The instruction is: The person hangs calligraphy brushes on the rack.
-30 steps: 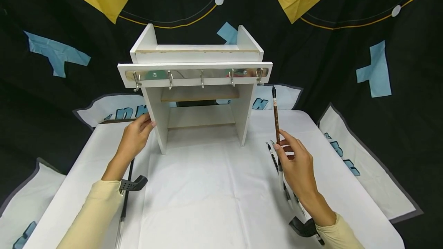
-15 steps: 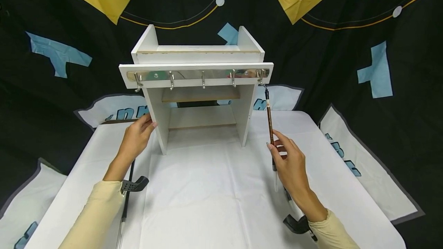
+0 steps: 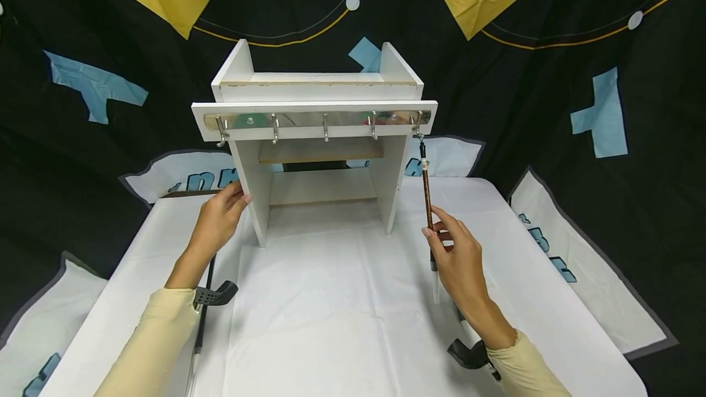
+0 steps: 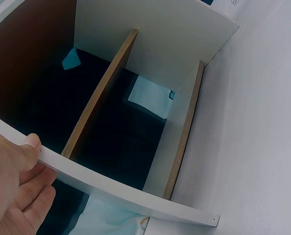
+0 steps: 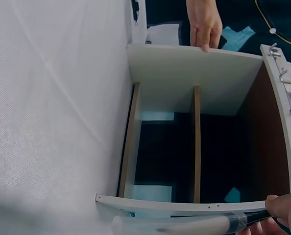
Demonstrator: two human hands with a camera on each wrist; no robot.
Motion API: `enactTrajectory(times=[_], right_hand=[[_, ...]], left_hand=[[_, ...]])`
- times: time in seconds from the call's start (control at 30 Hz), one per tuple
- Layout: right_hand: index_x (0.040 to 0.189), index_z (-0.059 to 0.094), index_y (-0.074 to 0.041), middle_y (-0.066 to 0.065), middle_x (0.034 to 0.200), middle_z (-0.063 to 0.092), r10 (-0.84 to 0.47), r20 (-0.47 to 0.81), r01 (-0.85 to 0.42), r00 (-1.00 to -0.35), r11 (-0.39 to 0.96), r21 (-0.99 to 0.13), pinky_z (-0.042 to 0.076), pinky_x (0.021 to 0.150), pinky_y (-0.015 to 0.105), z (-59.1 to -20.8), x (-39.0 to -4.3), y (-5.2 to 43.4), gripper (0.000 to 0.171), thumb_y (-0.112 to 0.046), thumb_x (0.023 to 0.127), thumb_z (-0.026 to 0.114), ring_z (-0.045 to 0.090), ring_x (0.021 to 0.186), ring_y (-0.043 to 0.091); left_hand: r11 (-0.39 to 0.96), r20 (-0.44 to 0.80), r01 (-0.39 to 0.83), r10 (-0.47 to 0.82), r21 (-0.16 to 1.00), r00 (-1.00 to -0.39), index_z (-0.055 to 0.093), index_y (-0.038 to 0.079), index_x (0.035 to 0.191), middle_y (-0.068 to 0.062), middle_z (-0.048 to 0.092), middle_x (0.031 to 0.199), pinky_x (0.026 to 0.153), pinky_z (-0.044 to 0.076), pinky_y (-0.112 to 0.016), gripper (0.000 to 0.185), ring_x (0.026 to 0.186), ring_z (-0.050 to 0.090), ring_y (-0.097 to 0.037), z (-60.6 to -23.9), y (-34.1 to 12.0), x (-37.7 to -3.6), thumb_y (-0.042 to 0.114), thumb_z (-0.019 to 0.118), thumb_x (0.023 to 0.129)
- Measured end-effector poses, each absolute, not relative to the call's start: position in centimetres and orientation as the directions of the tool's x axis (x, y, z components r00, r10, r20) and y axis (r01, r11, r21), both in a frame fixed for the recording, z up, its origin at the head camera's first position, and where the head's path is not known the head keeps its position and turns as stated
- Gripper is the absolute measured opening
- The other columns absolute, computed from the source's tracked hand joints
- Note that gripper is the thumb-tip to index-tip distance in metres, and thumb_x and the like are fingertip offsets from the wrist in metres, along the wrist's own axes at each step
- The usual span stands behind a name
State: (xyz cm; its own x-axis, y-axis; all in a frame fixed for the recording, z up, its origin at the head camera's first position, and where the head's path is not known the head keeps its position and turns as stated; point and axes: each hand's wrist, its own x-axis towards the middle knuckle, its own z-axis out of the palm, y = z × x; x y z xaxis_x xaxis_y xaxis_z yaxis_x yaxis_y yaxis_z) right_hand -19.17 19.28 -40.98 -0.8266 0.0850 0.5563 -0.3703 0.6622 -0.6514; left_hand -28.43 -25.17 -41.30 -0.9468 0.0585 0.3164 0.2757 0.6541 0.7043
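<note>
A: What's in the right hand (image 3: 456, 259)?

B: A brown brush (image 3: 426, 192), pinched between thumb and fingers partway down its handle. It stands nearly upright beside the shelf unit (image 3: 390, 182), clear cap (image 3: 436, 288) at the bottom, top end just under the end hook (image 3: 418, 122), the rightmost of 5.

A: Is its loop (image 3: 421, 138) on?

B: I can't tell; the detail there is too small. Hanging it looks like the step in hand.

A: How would you do it well?

B: Raise the loop past the hook's tip, ease it inward, then lower until the hook bears the weight. I'd test with a gentle tug before letting go, or the brush could drop.

A: And the left hand (image 3: 220, 213)?

B: It grips the front edge of the left panel (image 3: 250, 192), fingers along the outer side. Steady pressure there should stop the unit shifting.
</note>
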Motion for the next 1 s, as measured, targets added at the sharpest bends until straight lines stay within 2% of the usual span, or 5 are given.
enactTrajectory(times=[0.53,0.8,1.0], right_hand=[[0.148,0.061,-0.014,0.009,0.108,0.070,0.098,0.533,-0.355,-0.841,0.643,-0.678,0.058,0.070,0.023,-42.4,-21.1,18.5,0.049,-0.012,0.101,0.073,0.073,0.094,0.022],[0.147,0.058,-0.010,0.012,0.111,0.069,0.069,0.555,-0.389,-0.829,0.642,-0.661,0.060,0.069,0.029,-43.8,-22.6,18.1,0.047,-0.010,0.102,0.071,0.073,0.097,0.024],[0.147,0.057,-0.005,0.016,0.111,0.067,0.063,0.548,-0.395,-0.834,0.625,-0.673,0.066,0.076,0.043,-44.5,-24.0,17.5,0.047,-0.008,0.102,0.071,0.072,0.101,0.029]], left_hand=[[0.647,0.319,0.275,0.053,0.711,-0.946,0.037,-0.003,0.160,-0.031,0.046,0.158,0.114,0.046,-0.062,0.056,0.145,0.047,-0.050,-41.4,-25.2,-28.6,0.027,0.049,0.114],[0.642,0.315,0.275,0.054,0.716,-0.947,0.037,-0.002,0.161,-0.031,0.046,0.158,0.113,0.046,-0.062,0.056,0.145,0.047,-0.050,-41.4,-25.2,-28.6,0.027,0.050,0.114],[0.634,0.312,0.273,0.052,0.724,-0.949,0.037,-0.002,0.161,-0.031,0.046,0.158,0.114,0.046,-0.061,0.056,0.145,0.047,-0.049,-41.4,-25.2,-28.6,0.027,0.050,0.114]])
